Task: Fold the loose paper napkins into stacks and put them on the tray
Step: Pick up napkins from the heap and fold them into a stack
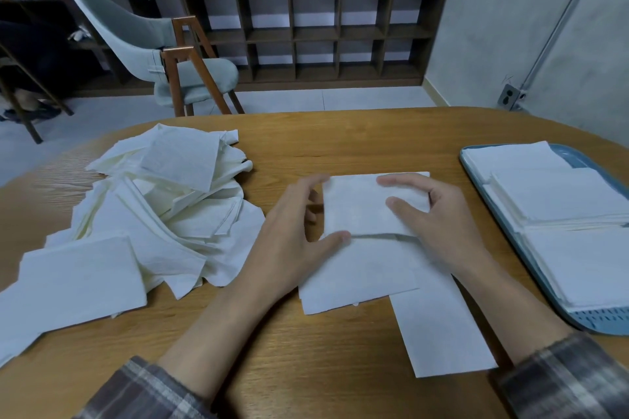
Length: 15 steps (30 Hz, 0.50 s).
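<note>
While my left hand (296,231) pinches the left edge of the half-folded napkin (357,211) between thumb and curled fingers, my right hand (439,224) grips its right edge likewise. This napkin lies mid-table (340,139), overlapping a second flat napkin (442,330). Loose napkins (163,207) are heaped at left; folded stacks (558,194) sit on the blue tray (609,320) at right.

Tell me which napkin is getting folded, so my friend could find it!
Look at the wooden table, between the messy pile on the left and the blue tray on the right. The napkin lies in the middle, held by the left hand and right hand. Only it is mid-fold, one flap lifted.
</note>
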Tool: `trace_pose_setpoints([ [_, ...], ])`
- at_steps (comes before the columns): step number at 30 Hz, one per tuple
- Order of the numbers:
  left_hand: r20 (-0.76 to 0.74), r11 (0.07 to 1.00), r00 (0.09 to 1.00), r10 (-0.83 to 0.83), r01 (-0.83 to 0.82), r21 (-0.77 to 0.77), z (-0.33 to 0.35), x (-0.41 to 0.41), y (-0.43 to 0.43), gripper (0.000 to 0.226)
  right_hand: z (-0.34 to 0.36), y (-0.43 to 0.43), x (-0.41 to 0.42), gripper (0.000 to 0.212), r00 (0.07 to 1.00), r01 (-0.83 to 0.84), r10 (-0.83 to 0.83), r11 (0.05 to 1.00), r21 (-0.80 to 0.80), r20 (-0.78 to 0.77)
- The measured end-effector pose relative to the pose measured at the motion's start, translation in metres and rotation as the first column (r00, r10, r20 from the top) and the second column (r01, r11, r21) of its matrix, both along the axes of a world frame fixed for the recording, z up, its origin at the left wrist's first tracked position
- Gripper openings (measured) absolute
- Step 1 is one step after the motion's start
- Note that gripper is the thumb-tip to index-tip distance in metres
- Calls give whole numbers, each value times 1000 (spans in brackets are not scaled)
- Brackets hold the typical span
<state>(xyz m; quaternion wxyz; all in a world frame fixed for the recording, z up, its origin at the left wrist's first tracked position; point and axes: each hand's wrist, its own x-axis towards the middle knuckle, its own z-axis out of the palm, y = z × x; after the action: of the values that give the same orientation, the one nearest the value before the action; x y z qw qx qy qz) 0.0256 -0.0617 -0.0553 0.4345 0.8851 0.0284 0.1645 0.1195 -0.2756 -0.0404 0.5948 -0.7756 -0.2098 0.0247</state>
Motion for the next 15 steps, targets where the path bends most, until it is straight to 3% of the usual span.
trace_pose_setpoints([
  [6, -49, 974, 989, -139, 145, 174, -7, -1, 1, 38, -5, -2, 5, 34, 996, 94, -94, 995, 19, 0],
  [10, -54, 972, 987, -153, 160, 170, -10, 1, 1, 16, -4, -1, 4, 33, 996, 92, -92, 996, 11, -1],
  [15, -68, 976, 983, -172, 180, 126, -8, 0, -2, 5, -4, -1, 5, 34, 997, 80, -80, 997, 3, -22],
])
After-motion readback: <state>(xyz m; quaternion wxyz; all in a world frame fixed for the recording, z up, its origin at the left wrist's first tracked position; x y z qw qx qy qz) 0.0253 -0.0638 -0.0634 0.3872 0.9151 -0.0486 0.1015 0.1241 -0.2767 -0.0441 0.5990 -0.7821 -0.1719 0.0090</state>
